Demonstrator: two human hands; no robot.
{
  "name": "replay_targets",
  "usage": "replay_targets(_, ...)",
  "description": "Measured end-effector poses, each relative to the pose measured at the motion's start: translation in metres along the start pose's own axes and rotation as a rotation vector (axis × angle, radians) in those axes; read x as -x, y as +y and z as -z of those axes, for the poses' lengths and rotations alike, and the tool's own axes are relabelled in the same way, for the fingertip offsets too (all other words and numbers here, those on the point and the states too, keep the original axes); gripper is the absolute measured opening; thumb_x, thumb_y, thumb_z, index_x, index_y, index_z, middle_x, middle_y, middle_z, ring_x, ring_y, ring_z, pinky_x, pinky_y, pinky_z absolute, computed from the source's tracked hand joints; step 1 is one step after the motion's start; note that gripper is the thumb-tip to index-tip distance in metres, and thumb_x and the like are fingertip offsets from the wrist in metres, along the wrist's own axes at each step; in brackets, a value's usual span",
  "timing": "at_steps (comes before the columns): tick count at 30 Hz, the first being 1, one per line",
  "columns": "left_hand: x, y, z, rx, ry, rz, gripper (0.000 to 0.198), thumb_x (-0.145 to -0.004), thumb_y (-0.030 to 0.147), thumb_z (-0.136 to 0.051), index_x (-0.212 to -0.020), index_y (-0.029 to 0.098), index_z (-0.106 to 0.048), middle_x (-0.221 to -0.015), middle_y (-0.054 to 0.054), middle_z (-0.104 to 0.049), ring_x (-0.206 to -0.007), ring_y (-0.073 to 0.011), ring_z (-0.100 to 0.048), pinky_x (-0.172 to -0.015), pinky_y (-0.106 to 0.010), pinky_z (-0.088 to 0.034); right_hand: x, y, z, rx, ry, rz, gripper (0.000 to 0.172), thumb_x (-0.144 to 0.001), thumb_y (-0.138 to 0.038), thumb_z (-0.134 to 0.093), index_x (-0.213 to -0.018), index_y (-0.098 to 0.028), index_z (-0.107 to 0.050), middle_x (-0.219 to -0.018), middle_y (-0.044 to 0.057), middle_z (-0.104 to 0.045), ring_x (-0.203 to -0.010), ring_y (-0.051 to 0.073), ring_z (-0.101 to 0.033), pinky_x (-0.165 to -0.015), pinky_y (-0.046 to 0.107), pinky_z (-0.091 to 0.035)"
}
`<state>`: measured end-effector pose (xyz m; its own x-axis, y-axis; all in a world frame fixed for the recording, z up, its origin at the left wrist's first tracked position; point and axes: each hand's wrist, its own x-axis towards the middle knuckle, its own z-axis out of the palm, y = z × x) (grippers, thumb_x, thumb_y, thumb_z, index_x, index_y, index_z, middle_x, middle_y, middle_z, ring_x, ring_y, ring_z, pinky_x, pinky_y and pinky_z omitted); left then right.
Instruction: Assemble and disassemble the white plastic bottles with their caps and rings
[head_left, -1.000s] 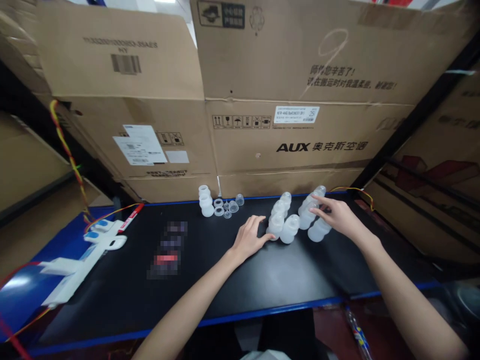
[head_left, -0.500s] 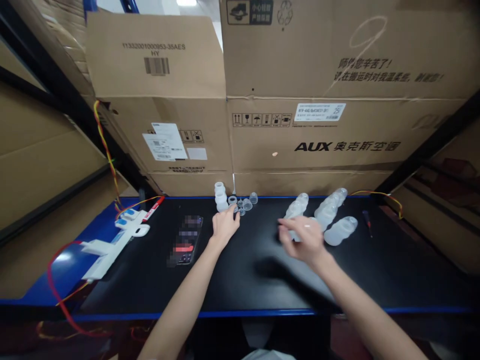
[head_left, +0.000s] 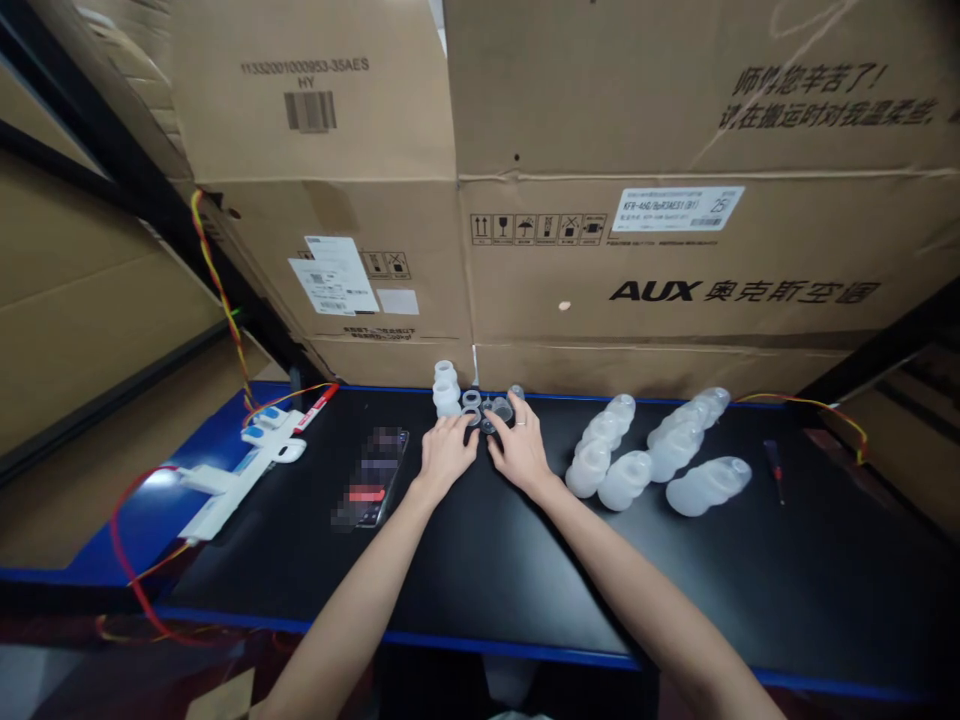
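My left hand (head_left: 448, 450) is at the back of the black table, its fingertips closed at a small translucent ring (head_left: 471, 414); the fingers partly hide the grip. Close by on the right, my right hand (head_left: 520, 445) reaches in with fingers apart, wearing a ring. Its index finger and thumb are around a small clear nipple-like part (head_left: 488, 424). A clear cap (head_left: 502, 411) lies just behind those fingers. Another translucent ring (head_left: 472, 398) sits behind the left fingertips. White open-necked bottles (head_left: 445, 388) stand in a row beyond my left hand.
Several capped frosted bottles (head_left: 625, 480) stand to the right. A screwdriver (head_left: 775, 472) lies past them. On the left are a phone (head_left: 381, 480), a white power strip (head_left: 240, 480) with cables and a red marker (head_left: 316, 408). A cardboard wall (head_left: 540, 350) closes the back.
My right hand has moved left from beside the capped bottles to the small clear parts. My left hand stays at the ring. The view has shifted slightly.
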<state>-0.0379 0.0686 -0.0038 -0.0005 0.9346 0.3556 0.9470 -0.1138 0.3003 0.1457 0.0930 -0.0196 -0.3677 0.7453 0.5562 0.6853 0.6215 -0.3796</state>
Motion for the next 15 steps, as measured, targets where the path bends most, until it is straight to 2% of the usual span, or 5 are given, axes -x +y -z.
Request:
replay_targets(2,-0.0006,-0.0008,-0.0031,-0.008,-0.001,0.027,0.034,-0.101,0.032,-0.064,-0.133,0.023,-0.073,-0.104,-0.010,-0.079,-0.104,-0.0297,-0.072,-0.087,-0.037,-0.057,0.0016,0.0006,-0.0001,-0.019,0.009,0.036,0.048,-0.096,-0.018,-0.067,-0.144,-0.025,-0.069,-0.174,0.016,-0.033,-0.161,0.044,-0.031,-0.126,0.066,-0.038)
replay_targets(6,-0.0007,-0.0023,-0.0078,-0.021,-0.016,0.073,0.042,-0.102,0.036,-0.063,-0.141,0.022,-0.070,-0.098,-0.008,-0.078,-0.100,-0.0285,-0.073,-0.084,-0.035,-0.056,0.0013,0.0039,-0.0021,-0.066,0.049,0.020,0.026,-0.101,-0.014,-0.059,-0.122,-0.020,-0.075,-0.167,0.017,-0.042,-0.161,0.039,-0.033,-0.127,0.063,-0.040)
replay_targets(9,0.0003,-0.0047,-0.0085,0.003,0.001,0.066,0.032,-0.104,0.035,-0.060,-0.130,0.025,-0.075,-0.091,-0.005,-0.076,-0.095,-0.0260,-0.073,-0.080,-0.033,-0.053,0.0009,0.0056,-0.0028,-0.086,0.104,0.005,0.020,-0.105,-0.015,-0.056,-0.108,-0.019,-0.076,-0.156,0.019,-0.053,-0.156,0.037,-0.041,-0.125,0.060,-0.043)
replay_targets(12,0.0020,-0.0064,-0.0073,0.058,0.018,0.040,0.024,-0.105,0.034,-0.059,-0.116,0.026,-0.079,-0.084,-0.003,-0.072,-0.089,-0.0237,-0.071,-0.076,-0.031,-0.051,0.0014,0.0042,-0.0005,-0.135,0.139,-0.008,0.015,-0.107,-0.021,-0.059,-0.108,-0.019,-0.074,-0.150,0.018,-0.061,-0.152,0.035,-0.046,-0.124,0.060,-0.043)
replay_targets(15,0.0040,-0.0057,-0.0064,0.117,0.023,0.000,0.025,-0.106,0.035,-0.056,-0.109,0.026,-0.080,-0.082,-0.003,-0.071,-0.085,-0.0224,-0.069,-0.076,-0.031,-0.050,0.0018,0.0015,0.0041,-0.201,0.146,-0.001,0.015,-0.107,-0.024,-0.058,-0.111,-0.022,-0.072,-0.143,0.012,-0.070,-0.148,0.034,-0.052,-0.124,0.060,-0.042)
